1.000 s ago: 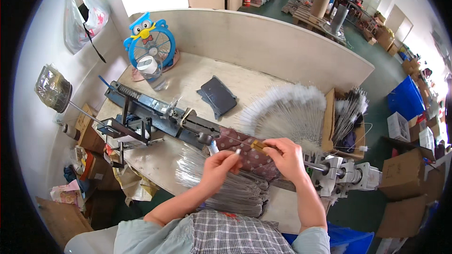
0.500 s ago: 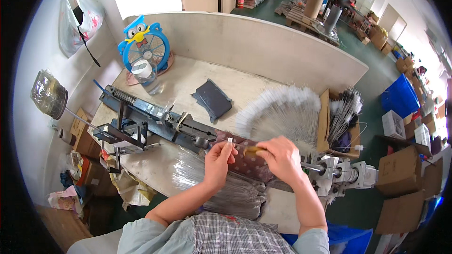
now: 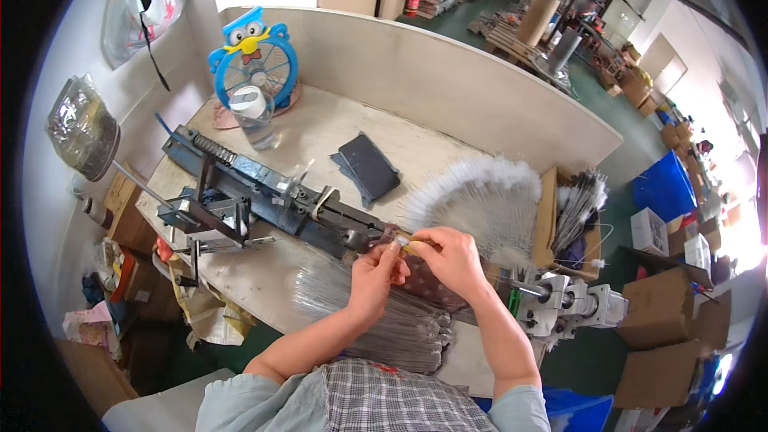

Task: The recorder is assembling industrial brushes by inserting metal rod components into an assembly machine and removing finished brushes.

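My left hand (image 3: 374,278) is closed in a pinch at the front of the metal bench device (image 3: 300,212), on a small white piece (image 3: 402,241) whose kind I cannot make out. Right up against it, my right hand (image 3: 452,260) is closed round a small yellow-brown tool (image 3: 410,247), mostly hidden by the fingers. The tool's end meets the white piece at the left fingertips. Under both hands lies a brown dotted cloth (image 3: 432,290). A bundle of thin wires (image 3: 400,332) rests below my left wrist.
Thin wires with white, fluffy tips (image 3: 480,192) fan out beyond my right hand, beside a cardboard box (image 3: 546,220) of more wires. A dark flat pad (image 3: 368,170), a blue fan (image 3: 256,72) and a clear jar (image 3: 253,112) stand farther back. Metal clamps (image 3: 572,300) sit at right.
My right hand has moved left, bringing the yellow-brown tool against the white piece in my left fingers. The left hand has stayed nearly in place. The whole view has shifted slightly.
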Demonstrator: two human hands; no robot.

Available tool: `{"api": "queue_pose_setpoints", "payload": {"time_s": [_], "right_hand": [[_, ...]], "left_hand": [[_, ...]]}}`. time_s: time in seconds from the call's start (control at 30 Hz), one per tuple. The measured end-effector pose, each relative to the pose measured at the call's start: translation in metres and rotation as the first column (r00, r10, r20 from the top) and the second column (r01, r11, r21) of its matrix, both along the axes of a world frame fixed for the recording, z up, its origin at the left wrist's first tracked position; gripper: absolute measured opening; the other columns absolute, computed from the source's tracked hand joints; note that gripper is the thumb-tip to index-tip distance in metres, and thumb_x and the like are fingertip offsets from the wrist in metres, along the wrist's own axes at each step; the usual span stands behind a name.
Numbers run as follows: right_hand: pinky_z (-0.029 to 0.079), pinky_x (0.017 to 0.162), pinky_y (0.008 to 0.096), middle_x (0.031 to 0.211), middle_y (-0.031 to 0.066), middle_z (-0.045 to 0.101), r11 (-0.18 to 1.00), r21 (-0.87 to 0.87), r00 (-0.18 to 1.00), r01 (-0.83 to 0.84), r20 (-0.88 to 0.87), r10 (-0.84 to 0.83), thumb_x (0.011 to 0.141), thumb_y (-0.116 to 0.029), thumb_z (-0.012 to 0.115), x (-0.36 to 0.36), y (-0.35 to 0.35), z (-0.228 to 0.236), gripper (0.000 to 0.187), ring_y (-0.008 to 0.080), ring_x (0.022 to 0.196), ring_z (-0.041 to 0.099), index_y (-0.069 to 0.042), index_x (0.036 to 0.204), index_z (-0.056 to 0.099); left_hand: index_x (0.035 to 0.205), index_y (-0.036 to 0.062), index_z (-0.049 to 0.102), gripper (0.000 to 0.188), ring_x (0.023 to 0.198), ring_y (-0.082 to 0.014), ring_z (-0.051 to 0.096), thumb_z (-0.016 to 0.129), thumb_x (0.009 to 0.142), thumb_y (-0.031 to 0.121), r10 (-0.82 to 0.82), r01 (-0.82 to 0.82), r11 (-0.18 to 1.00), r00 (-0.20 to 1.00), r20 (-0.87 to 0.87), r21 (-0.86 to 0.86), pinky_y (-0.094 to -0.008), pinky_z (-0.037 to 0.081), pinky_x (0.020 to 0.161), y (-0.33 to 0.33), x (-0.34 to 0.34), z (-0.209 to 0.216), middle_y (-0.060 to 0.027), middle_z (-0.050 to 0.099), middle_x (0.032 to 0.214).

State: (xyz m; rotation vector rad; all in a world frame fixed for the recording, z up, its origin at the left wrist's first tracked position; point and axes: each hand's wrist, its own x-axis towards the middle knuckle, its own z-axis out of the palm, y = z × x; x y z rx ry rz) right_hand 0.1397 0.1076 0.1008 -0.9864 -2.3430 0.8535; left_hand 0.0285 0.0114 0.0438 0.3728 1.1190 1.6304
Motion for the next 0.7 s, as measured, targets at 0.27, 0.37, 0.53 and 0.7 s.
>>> {"api": "queue_pose_setpoints", "payload": {"time_s": [0.27,0.37,0.53,0.7], "right_hand": [[0.046,0.065,0.0353,0.078,0.0097,0.062,0.994,-0.105,0.996,0.023,-0.088,-0.033,0.080,-0.021,0.065,0.000,0.001,-0.007,0.018,0.0263,0.072,0.059,-0.006,0.090,0.068],[0.045,0.071,0.0367,0.086,0.0060,0.063,0.959,0.283,0.999,0.031,-0.044,-0.019,0.076,-0.024,0.069,-0.004,-0.011,-0.006,0.024,0.0253,0.084,0.058,-0.006,0.091,0.067],[0.044,0.074,0.0374,0.094,0.0032,0.062,0.888,0.452,0.996,0.080,-0.061,-0.059,0.071,-0.024,0.071,-0.024,-0.029,-0.017,0.033,0.0234,0.091,0.057,-0.008,0.100,0.065],[0.043,0.077,0.0353,0.093,0.0027,0.063,0.869,0.467,0.986,0.166,-0.074,-0.149,0.068,-0.020,0.074,-0.010,-0.023,-0.012,0.031,0.0228,0.091,0.057,-0.007,0.096,0.067]], "left_hand": [[0.097,0.0039,0.058,0.045,0.079,-0.0135,0.062,0.035,0.098,0.042,-0.055,0.060,0.998,0.986,0.156,-0.031,-0.0272,0.047,0.071,0.006,-0.004,0.015,-0.0052,0.064,0.083],[0.098,0.0045,0.057,0.044,0.087,-0.0156,0.063,0.034,0.099,0.042,0.036,-0.031,0.999,0.970,0.242,-0.023,-0.0296,0.047,0.078,0.006,0.000,0.001,-0.0068,0.065,0.089],[0.099,0.0044,0.056,0.039,0.090,-0.0175,0.062,0.036,0.098,0.038,0.144,-0.171,0.983,0.947,0.286,0.071,-0.0321,0.047,0.083,0.004,0.005,0.005,-0.0076,0.065,0.094],[0.097,0.0054,0.055,0.032,0.087,-0.0181,0.061,0.040,0.097,0.033,0.108,-0.113,0.994,0.942,0.316,-0.003,-0.0334,0.046,0.083,0.007,0.009,0.016,-0.0069,0.063,0.095]]}}
